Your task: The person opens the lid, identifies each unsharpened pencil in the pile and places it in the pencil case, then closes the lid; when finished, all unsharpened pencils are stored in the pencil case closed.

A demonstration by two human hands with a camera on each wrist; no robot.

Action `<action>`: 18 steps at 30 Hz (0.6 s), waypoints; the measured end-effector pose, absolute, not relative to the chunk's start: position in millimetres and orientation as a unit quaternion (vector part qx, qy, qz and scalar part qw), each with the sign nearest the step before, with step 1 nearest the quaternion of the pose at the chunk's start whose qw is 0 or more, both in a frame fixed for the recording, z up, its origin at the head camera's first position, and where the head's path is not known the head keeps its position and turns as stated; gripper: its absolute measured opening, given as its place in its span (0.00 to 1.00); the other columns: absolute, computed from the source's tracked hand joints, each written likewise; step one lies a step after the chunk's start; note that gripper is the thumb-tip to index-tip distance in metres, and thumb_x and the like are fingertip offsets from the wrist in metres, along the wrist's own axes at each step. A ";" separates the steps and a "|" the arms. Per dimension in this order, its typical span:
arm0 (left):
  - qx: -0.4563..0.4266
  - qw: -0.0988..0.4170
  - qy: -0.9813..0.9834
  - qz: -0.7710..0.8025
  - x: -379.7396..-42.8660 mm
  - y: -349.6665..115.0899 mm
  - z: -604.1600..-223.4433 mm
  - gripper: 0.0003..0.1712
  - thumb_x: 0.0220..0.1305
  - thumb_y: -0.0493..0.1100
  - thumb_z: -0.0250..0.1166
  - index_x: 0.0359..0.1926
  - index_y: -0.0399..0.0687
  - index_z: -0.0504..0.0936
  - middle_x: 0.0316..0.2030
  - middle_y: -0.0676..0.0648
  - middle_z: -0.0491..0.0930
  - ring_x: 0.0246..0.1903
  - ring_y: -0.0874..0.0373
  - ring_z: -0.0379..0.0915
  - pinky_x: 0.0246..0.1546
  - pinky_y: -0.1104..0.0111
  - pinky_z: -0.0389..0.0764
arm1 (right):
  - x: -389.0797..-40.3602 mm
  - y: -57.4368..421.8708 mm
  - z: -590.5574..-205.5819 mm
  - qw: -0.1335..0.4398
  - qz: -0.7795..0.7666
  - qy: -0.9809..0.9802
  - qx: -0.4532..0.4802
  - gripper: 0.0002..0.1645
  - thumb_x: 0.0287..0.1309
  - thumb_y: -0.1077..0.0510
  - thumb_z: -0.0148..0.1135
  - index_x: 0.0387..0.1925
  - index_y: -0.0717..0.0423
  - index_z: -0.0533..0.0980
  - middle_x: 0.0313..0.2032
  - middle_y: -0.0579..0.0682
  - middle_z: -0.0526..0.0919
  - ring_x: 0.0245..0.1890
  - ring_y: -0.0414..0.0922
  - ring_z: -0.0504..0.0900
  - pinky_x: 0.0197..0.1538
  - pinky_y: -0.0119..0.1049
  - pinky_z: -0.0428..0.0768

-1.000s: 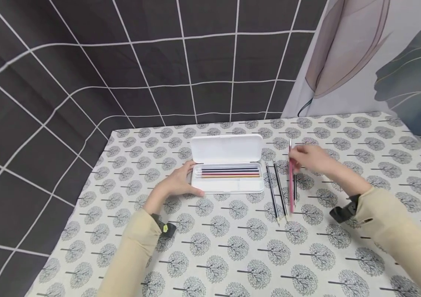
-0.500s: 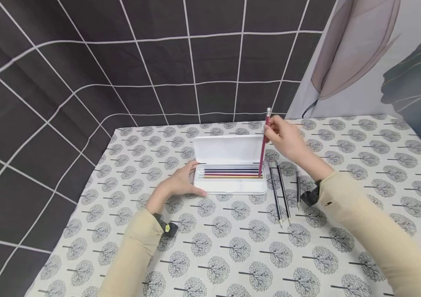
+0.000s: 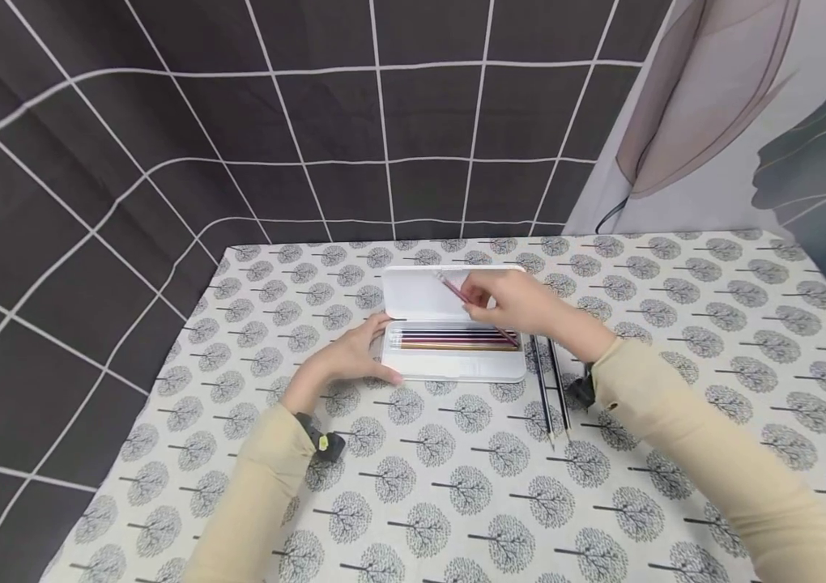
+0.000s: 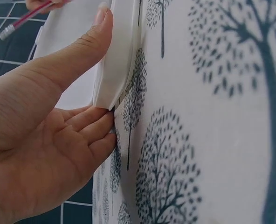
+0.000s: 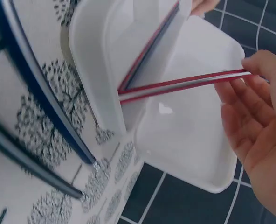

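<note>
A white pencil case lies open on the table, its lid raised at the back. Several coloured and dark pencils lie side by side inside. My left hand holds the case's left end, thumb along the front edge and fingers at the back corner. Between thumb and fingers, my right hand pinches a red pencil over the case. That pencil slants, its eraser end up to the left and its other end inside the case at the right.
Two dark pencils lie on the tree-patterned tablecloth, just right of the case. The right wrist and its strap hang over the cloth beside them. A dark checked curtain stands behind the table.
My right hand has carried the red pencil left from the table to the case and tilted it from upright to slanting. My left hand has stayed at the case.
</note>
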State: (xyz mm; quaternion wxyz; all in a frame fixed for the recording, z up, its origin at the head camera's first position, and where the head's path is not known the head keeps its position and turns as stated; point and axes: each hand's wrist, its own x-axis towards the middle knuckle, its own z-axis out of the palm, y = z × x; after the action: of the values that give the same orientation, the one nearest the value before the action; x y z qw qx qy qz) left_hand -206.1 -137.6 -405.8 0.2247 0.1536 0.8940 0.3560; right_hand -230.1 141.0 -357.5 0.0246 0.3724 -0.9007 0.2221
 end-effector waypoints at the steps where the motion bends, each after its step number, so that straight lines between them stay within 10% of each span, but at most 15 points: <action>1: 0.157 0.230 0.891 0.360 -206.9 -139.0 -406.6 0.64 0.35 0.49 0.79 0.70 0.51 0.49 0.70 0.45 0.55 0.69 0.49 0.49 0.70 0.53 0.46 | -230.0 138.9 -359.9 0.025 0.215 -0.900 0.379 0.08 0.56 0.56 0.62 0.37 0.55 0.78 0.29 0.43 0.83 0.29 0.37 0.80 0.35 0.33 0.81; 18: 0.166 0.268 0.852 0.418 -220.0 -147.5 -398.0 0.70 0.39 0.43 0.77 0.72 0.47 0.34 0.72 0.43 0.48 0.69 0.53 0.49 0.70 0.63 0.49 | -226.9 115.7 -385.2 -0.074 0.152 -0.899 0.403 0.07 0.53 0.59 0.64 0.36 0.53 0.82 0.25 0.40 0.80 0.26 0.36 0.75 0.37 0.34 0.78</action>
State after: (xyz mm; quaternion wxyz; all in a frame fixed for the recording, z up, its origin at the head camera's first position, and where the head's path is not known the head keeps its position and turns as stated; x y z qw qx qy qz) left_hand -220.0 -147.5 -398.0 0.2679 0.1656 0.8521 0.4180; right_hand -226.9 115.7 -385.2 -0.0743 0.4033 -0.8993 0.1517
